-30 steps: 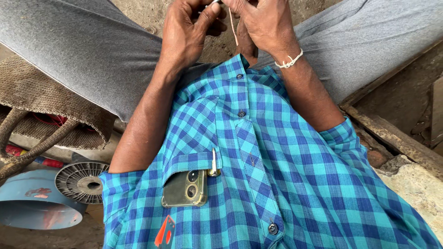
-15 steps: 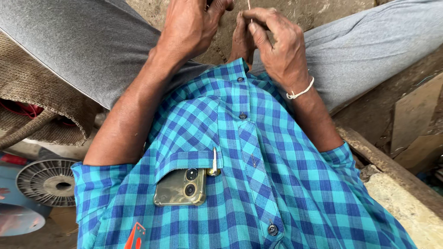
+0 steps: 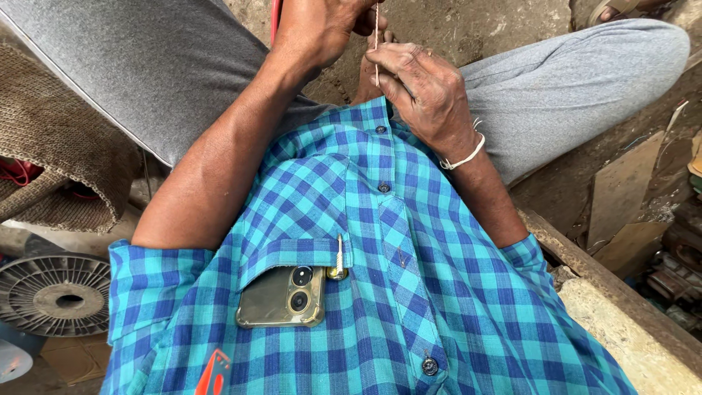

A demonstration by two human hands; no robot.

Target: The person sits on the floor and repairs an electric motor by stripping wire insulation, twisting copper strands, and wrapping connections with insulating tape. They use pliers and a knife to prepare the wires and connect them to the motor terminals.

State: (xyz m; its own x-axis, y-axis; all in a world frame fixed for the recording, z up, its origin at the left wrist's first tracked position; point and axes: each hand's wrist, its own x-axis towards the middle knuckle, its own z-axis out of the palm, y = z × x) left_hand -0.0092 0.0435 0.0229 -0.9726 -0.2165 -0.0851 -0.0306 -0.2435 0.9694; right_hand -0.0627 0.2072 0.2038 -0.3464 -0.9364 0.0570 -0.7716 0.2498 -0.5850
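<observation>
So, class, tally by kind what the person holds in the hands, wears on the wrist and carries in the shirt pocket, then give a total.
Thin strings held between the hands: 1
White wristbands: 1
Phones in the pocket: 1
Pens clipped to the pocket: 1
Total: 4

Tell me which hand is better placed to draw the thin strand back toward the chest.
Right, probably. The right hand pinches the strand at its lower end, nearest the shirt, with its fingers curled over it. The left hand grips farther away, at the strand's top.
</observation>
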